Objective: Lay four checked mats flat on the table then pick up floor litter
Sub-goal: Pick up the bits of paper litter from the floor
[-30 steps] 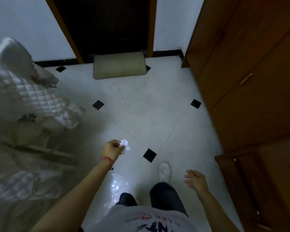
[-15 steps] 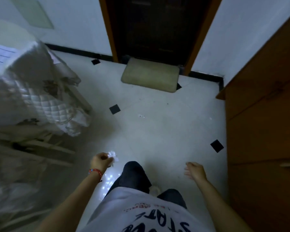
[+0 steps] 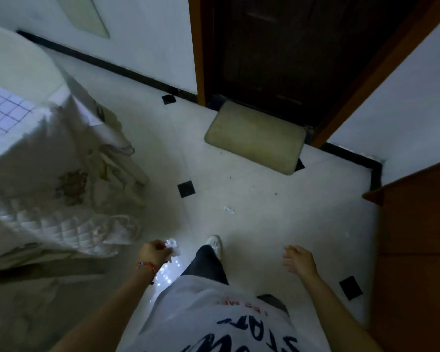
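At far left a checked mat [image 3: 3, 110] lies on the worktop [image 3: 18, 69]. Your left hand [image 3: 154, 254] grips crumpled white litter [image 3: 172, 246] in curled fingers. Another scrap [image 3: 229, 209] lies on the floor [image 3: 277, 219]. Your right hand [image 3: 300, 260] hangs relaxed, empty.

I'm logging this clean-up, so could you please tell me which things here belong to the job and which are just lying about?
Belongs to the job:
- crumpled white paper, pinched in the left hand
- white scrap on the floor
- right hand, free
- checked mat on the table

Just lying about:
- beige doormat
- quilted cover
- wooden cabinet
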### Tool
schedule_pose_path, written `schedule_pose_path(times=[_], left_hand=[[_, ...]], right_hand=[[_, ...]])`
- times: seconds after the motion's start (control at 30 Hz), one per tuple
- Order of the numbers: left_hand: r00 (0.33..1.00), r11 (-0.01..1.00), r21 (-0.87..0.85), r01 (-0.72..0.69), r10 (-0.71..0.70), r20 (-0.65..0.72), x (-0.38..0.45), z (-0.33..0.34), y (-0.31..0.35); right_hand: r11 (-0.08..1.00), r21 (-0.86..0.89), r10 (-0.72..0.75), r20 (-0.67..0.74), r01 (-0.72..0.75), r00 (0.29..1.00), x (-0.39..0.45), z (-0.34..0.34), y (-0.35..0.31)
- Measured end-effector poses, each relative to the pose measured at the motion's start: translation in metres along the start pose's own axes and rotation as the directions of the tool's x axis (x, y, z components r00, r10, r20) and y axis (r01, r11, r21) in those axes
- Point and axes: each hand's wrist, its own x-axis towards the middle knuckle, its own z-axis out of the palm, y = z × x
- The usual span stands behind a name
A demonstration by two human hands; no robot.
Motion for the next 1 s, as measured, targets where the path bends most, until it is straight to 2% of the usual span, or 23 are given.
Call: schedule_pose_path(times=[0.1, 0.2, 0.3, 0.37, 0.5, 0.77, 0.93, 1.0], left_hand=[[0.994, 0.993, 0.022, -0.112, 0.111, 0.020, 0.039, 0.000, 0.076], [0.986, 0.986, -0.012, -0.166, 0.166, -0.013, 0.075, 0.003, 0.134], [0.980, 0.980, -0.029, -0.198, 0.198, -0.015, 0.103, 0.010, 0.168], [0.985, 0.985, -0.031, -0.170, 0.169, -0.028, 0.121, 0.019, 0.175], [0.999, 0.997, -0.074, -0.008, 0.005, -0.042, 0.145, 0.040, 0.160], [0.963, 0.961, -0.068, 0.266, -0.269, -0.029, 0.207, 0.118, 0.059], [0.950, 0.948, -0.075, 0.309, -0.312, -0.029, 0.271, 0.175, 0.010], [0.955, 0.953, -0.068, 0.295, -0.297, -0.023, 0.301, 0.198, -0.009]], right_hand=[[1.000, -0.022, 0.009, 0.017, -0.008, 1.000, 0.028, 0.005, -0.033], [0.995, -0.094, 0.030, 0.044, -0.026, 0.999, 0.047, 0.015, -0.060], [0.988, -0.146, 0.061, 0.088, -0.048, 0.994, 0.070, 0.029, -0.078], [0.976, -0.208, 0.085, 0.120, -0.058, 0.989, 0.090, 0.039, -0.089], [0.941, -0.337, 0.092, 0.171, -0.030, 0.981, 0.140, 0.067, -0.108], [0.803, -0.584, 0.076, 0.298, 0.118, 0.952, 0.288, 0.156, -0.113], [0.638, -0.720, 0.001, 0.355, 0.273, 0.935, 0.391, 0.225, -0.087], [0.605, -0.734, -0.027, 0.367, 0.308, 0.930, 0.431, 0.251, -0.066]])
